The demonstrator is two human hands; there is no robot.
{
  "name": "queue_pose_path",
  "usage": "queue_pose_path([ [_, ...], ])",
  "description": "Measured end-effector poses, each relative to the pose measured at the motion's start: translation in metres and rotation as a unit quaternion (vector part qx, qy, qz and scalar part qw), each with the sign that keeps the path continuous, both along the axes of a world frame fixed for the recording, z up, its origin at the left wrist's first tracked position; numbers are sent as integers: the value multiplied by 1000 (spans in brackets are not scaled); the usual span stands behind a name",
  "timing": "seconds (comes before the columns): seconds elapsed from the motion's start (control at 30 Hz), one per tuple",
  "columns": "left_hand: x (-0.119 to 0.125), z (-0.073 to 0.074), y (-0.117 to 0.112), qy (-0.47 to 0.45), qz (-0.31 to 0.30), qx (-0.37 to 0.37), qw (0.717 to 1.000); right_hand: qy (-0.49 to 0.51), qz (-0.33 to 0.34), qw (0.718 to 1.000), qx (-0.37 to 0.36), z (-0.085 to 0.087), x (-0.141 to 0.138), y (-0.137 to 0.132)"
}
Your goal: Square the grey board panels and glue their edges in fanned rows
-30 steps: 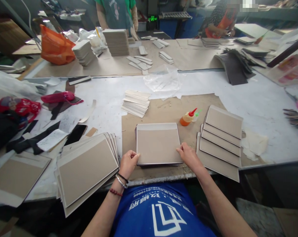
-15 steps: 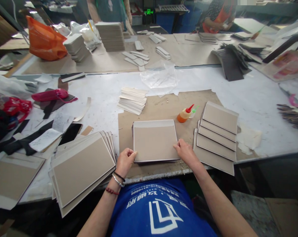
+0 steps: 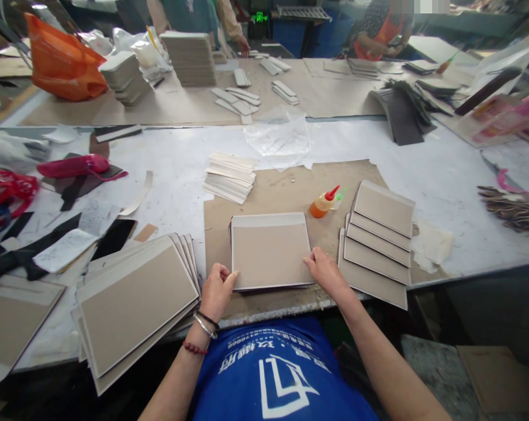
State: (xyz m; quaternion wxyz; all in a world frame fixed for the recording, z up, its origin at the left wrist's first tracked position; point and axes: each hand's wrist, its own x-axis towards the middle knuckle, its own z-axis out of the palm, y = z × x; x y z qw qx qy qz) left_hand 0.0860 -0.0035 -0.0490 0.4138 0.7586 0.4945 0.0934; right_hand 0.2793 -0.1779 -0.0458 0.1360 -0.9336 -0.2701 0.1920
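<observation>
A flat greyish-brown cardboard panel (image 3: 270, 248) with a paler strip along its far edge lies in front of me, on top of other panels whose dark edges show beneath. My left hand (image 3: 218, 287) is closed at its near left corner, thumb against the edge and fingers curled. On the right edge, my right hand (image 3: 324, 270) pinches the panel between thumb and fingers. A fanned stack of similar panels (image 3: 137, 304) lies to the left of my left hand. Another stepped stack of panels (image 3: 373, 245) sits just right of my right hand.
A glue bottle (image 3: 321, 206) with orange contents and a red tip stands beyond the panel. Near it lie white strips (image 3: 231, 178) and a clear plastic bag (image 3: 279, 137). At left are a phone (image 3: 114, 238) and a pink pouch (image 3: 73, 166). Two people work across the table.
The view has shifted slightly, so most things sit a little further left. My left thumb has eased slightly at the panel's edge. Across the table, one person's hand has come into view.
</observation>
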Motion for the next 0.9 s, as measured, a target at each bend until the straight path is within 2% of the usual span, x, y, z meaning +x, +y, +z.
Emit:
queue_pose_path([
  [0.43,-5,-21,6,-69,-11,-50,996,-1,22,1000,-18,2,1,-1],
  [0.6,-5,-21,7,-70,-14,-54,996,-1,24,999,-22,4,1,0],
  [0.9,-5,-17,6,-53,-34,-49,997,15,-15,999,-49,10,-2,4],
])
